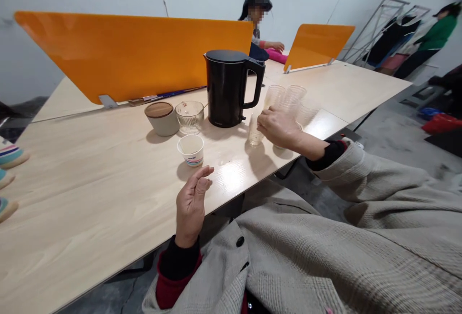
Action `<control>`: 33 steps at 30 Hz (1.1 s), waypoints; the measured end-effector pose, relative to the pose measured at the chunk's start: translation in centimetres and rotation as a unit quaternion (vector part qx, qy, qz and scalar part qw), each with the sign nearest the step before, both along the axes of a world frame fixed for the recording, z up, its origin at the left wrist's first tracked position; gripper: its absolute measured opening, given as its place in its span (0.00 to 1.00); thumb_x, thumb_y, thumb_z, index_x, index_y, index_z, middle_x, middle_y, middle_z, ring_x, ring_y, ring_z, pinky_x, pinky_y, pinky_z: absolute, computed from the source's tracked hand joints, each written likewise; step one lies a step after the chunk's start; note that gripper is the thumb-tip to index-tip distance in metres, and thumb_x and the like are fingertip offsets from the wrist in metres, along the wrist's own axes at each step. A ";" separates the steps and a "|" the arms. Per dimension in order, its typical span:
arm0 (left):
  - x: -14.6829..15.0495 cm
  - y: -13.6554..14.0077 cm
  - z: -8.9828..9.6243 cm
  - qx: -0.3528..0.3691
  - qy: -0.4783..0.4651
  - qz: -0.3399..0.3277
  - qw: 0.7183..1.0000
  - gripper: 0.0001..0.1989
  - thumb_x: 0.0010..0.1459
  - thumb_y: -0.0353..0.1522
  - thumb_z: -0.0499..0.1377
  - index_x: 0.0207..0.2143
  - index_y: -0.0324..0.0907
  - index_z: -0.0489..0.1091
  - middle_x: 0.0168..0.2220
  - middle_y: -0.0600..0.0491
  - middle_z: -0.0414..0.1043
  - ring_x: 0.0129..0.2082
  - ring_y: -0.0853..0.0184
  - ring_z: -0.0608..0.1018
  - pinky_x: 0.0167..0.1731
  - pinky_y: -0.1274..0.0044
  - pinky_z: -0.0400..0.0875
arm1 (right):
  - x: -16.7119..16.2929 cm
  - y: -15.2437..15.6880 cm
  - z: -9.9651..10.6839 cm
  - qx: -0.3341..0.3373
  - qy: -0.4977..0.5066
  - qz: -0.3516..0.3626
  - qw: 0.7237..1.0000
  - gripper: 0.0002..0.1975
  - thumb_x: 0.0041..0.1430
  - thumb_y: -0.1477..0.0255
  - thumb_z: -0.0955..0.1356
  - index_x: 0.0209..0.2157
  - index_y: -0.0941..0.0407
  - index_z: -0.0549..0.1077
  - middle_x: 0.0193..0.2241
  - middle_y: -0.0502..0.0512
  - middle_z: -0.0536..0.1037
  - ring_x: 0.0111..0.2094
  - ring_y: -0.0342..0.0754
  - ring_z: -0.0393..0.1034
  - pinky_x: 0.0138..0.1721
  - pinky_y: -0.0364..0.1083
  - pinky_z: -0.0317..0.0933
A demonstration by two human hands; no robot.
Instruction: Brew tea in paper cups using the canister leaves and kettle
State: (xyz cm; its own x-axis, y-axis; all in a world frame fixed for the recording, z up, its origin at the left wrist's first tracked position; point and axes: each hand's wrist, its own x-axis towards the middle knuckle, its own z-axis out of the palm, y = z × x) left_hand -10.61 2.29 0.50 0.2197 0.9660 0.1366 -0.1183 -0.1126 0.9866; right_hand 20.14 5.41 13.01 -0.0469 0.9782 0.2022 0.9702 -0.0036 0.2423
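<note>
My left hand [191, 203] hovers at the table's front edge with its fingers loosely stretched and nothing in them. Just beyond its fingertips a white paper cup [191, 150] with coloured stripes stands upright. My right hand [277, 126] is closed at the upper rim of a clear cup [255, 133], which appears upright on the table. More clear cups [294, 95] stand behind this hand. Another cup is partly hidden under it. A black electric kettle [225, 90] is left of the clear cups, its handle to the right.
A grey jar [162, 124] with a wooden lid and a ribbed glass bowl [190, 118] stand left of the kettle. Orange dividers [144, 59] line the table's [90, 184] middle. Striped paper cups [9, 153] are at the far left. A person [258, 16] sits across; another stands far right.
</note>
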 end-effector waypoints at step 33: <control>0.3 -0.2 0.8 -0.037 0.006 0.031 0.999 0.28 0.65 0.55 0.65 0.54 0.42 0.80 0.58 0.44 0.81 0.51 0.59 0.84 0.57 0.65 0.78 | 12.5 -12.5 -0.8 0.055 0.015 -0.221 0.974 0.05 0.68 0.71 0.72 0.37 0.57 0.78 0.39 0.66 0.84 0.44 0.56 0.71 0.40 0.50 0.54</control>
State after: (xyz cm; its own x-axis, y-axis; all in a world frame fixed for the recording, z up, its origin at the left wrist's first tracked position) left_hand -10.28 2.11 1.30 0.1606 0.9850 0.0623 -0.1024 -0.0461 0.9937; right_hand 32.64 -7.05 12.23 0.3822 0.8737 0.3010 0.8743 -0.4473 0.1882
